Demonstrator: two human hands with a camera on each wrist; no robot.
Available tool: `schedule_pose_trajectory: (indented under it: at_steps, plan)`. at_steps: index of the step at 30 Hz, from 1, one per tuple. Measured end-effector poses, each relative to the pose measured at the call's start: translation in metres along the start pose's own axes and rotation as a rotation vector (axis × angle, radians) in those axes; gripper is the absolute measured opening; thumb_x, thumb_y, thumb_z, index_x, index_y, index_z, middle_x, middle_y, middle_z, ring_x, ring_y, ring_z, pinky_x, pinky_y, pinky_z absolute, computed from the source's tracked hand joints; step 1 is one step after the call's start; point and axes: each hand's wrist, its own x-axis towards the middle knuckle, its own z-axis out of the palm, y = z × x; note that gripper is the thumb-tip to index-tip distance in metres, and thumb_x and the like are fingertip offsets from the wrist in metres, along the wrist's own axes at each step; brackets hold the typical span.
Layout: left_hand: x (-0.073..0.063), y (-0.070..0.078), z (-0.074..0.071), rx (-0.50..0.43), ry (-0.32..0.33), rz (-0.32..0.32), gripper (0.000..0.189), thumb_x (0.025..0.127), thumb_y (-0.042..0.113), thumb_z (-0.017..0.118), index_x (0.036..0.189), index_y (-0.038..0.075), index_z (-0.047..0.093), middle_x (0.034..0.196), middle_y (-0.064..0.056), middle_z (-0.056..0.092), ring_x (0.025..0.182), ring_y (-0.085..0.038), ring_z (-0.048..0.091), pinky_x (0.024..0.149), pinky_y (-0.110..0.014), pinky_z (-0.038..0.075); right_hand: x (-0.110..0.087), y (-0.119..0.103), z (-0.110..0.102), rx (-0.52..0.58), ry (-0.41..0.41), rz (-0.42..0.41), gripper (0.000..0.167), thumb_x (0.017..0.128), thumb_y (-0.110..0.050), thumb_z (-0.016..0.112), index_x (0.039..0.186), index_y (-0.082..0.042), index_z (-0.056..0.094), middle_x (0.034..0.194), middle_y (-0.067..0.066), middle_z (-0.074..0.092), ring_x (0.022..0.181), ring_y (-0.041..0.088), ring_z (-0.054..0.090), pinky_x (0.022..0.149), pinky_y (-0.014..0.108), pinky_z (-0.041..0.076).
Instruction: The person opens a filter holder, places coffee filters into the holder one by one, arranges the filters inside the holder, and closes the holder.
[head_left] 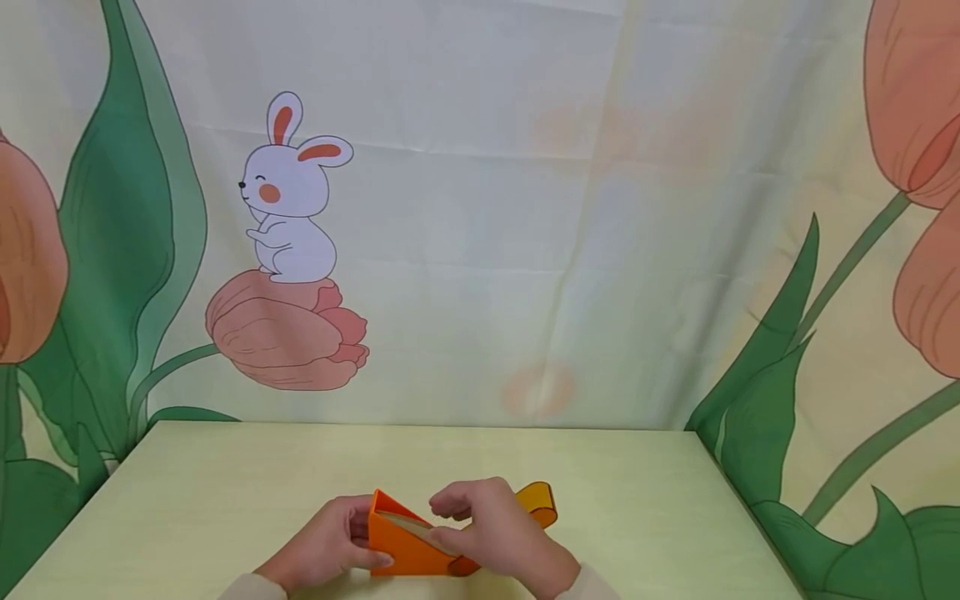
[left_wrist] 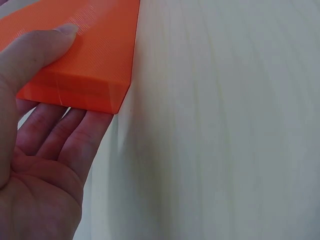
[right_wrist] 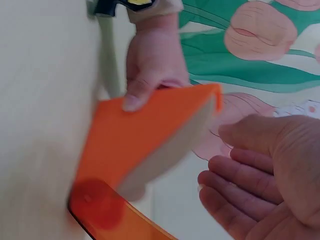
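Observation:
My left hand (head_left: 330,540) grips the tall end of an orange triangular case (head_left: 411,552), thumb on its broad face and fingers on the opposite side. In the left wrist view the thumb lies flat on the case (left_wrist: 100,55). A beige, curved-edged piece (right_wrist: 175,142) shows along the case's sloping opening. At the low corner, a see-through amber strip (right_wrist: 132,225) overlaps the case; its rounded far end (head_left: 538,497) shows beyond my right hand. My right hand (head_left: 495,525) hovers beside the opening, fingers extended; in the right wrist view a gap separates it from the case.
Beneath the hands is a pale wood-grain table (head_left: 300,458). A cloth backdrop (head_left: 465,250) printed with tulips and a rabbit hangs behind it. A dark device (right_wrist: 127,5) sits at my left wrist.

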Motion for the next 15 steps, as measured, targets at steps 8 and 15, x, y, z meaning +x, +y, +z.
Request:
schedule_pose_trajectory:
  at_steps: [8,15]
  plan:
    - [0.000,0.002,0.000,-0.002,0.000,-0.007,0.054,0.080,0.017,0.088,0.129,0.010,0.066,0.123,-0.006,0.074,0.105,-0.022,0.071,0.097,-0.038,0.060,-0.023,0.011,-0.032,-0.139,0.276,-0.220,0.016,0.087,-0.021,0.083,0.103,-0.019,0.079,0.102,-0.009,0.078,0.091,0.007,0.070,0.081,0.023,0.060]
    - [-0.002,0.004,0.001,-0.004,0.001,-0.005,0.053,0.080,0.018,0.088,0.128,0.009,0.067,0.123,-0.006,0.074,0.104,-0.022,0.071,0.097,-0.038,0.060,-0.032,0.046,-0.051,-0.259,0.369,-0.294,0.033,0.079,-0.033,0.090,0.107,-0.027,0.075,0.108,-0.016,0.073,0.104,0.006,0.065,0.090,0.031,0.059]
